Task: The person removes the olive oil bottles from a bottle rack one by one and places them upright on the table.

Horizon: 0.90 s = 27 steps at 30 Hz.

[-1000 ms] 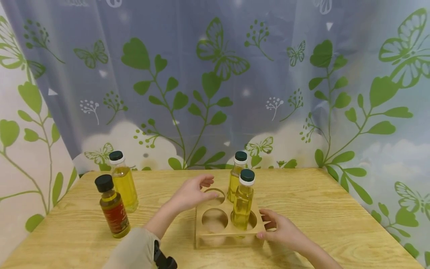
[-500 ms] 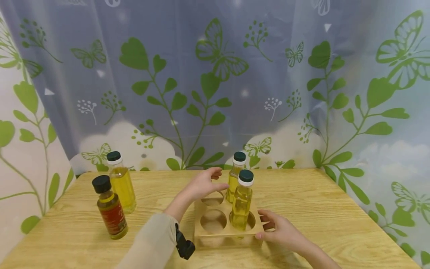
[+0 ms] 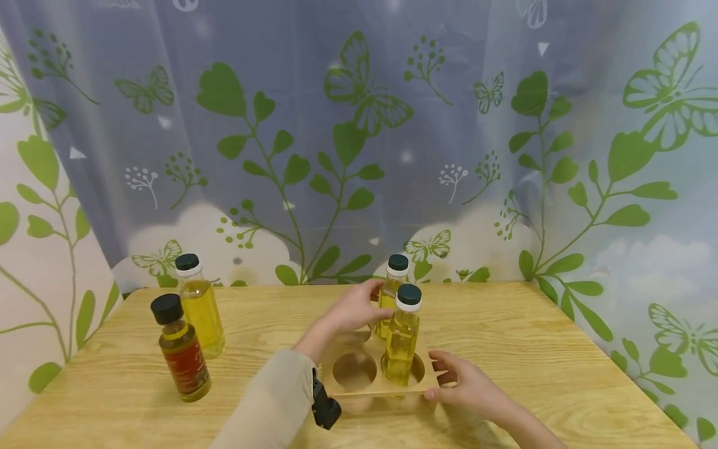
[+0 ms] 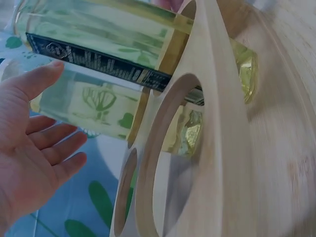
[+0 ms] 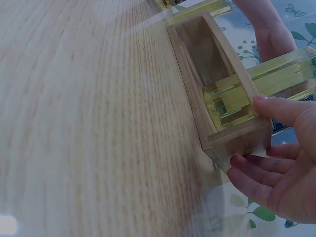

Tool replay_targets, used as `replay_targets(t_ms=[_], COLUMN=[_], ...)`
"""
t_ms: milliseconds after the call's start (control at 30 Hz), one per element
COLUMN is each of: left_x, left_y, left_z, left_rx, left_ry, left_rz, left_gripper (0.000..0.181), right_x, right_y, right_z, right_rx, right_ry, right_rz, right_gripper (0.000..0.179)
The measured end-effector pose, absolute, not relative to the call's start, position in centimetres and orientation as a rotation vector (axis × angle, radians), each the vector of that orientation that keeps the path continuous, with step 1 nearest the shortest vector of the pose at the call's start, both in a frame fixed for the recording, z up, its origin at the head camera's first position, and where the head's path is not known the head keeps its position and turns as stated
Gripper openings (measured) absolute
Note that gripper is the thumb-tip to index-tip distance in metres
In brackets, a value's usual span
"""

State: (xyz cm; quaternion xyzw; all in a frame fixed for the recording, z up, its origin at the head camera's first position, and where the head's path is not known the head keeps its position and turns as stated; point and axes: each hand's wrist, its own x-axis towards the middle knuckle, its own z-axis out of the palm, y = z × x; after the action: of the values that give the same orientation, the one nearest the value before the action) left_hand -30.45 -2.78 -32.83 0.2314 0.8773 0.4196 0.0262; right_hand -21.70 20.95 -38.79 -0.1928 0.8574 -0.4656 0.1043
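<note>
At the middle of the bench (image 3: 499,327), toward its near side, sits one wooden rack (image 3: 380,385) with four round holes. Two bottles stand in it: a far bottle (image 3: 389,296) at 1 o'clock of the rack's centre, a near bottle (image 3: 402,340) at 2 o'clock. Two more stand at 9 to 10 o'clock of the rack: a clear bottle (image 3: 202,315) and, at 7 o'clock of that, a red-labelled bottle (image 3: 179,342). Of the four, three wear dark green caps (image 3: 409,294), one a black cap (image 3: 167,308). The script on the red label (image 3: 187,369) cannot be read, nor can the lettering on the near bottle's dark label (image 4: 98,60). The left hand (image 3: 352,308), at 11 o'clock, holds its fingers spread about the far bottle; contact cannot be told. The right hand (image 3: 468,388) grips the rack's 4 o'clock corner. Open bench separates the pair from the rack and runs from the right hand to the 3 o'clock edge; a curtain (image 3: 305,125) rises behind the 12 o'clock edge.
</note>
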Motion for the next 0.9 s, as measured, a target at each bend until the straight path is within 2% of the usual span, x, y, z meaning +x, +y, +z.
replay_targets(t_ms=[733,900], left_x=[-30.2,-30.1], left_y=[-1.8,-2.0], left_z=[-33.4,-32.8], left_rx=[0.685,0.655], left_ry=[2.833,2.824], left_rz=[1.349,1.416], left_gripper=[0.057,0.06], right_x=[-21.6,-21.6], right_y=[20.8,20.9], right_z=[-38.8,-38.7], right_rx=[-0.603,-0.587], right_ry=[2.539,2.539], right_rz=[-1.379,-1.369], right_gripper=[0.075,0.075])
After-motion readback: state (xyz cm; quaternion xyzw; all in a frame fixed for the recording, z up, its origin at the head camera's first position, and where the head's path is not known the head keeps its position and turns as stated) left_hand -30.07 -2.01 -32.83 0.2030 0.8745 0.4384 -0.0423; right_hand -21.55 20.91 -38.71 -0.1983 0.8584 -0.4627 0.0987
